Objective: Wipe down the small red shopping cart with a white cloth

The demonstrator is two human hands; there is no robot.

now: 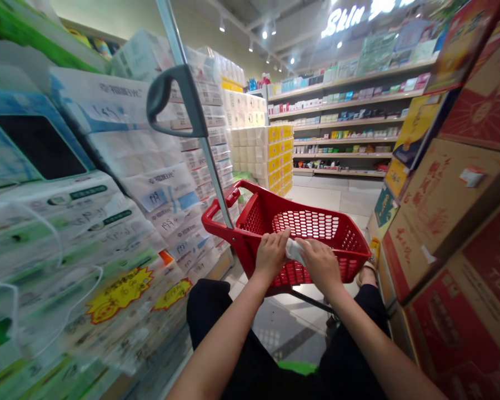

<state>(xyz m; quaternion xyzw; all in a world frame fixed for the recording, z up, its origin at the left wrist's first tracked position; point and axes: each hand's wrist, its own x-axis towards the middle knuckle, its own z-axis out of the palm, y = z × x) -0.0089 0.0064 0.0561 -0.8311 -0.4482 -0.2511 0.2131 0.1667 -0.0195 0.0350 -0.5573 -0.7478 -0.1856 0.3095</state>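
In front of my knees stands a red plastic shopping basket on wheels (262,200), with hexagonal holes in its walls. A metal rod with a grey pull handle (195,103) rises from its left end. My left hand (271,254) grips the near rim, its fingers closed over the edge. Beside it, my right hand (321,264) is closed on a crumpled white cloth or tissue (294,250), pressed to the same rim. The cloth lies between both hands, and the fingers partly hide it. No goods show in the visible part of the basket.
Stacked tissue packs (120,150) line the left, with a black-screened device (41,147), a white cable (69,316) and yellow price signs (119,294). Cardboard cartons (450,194) stand close on the right. Shelves of cosmetics (341,125) are behind, across a tiled floor (329,194).
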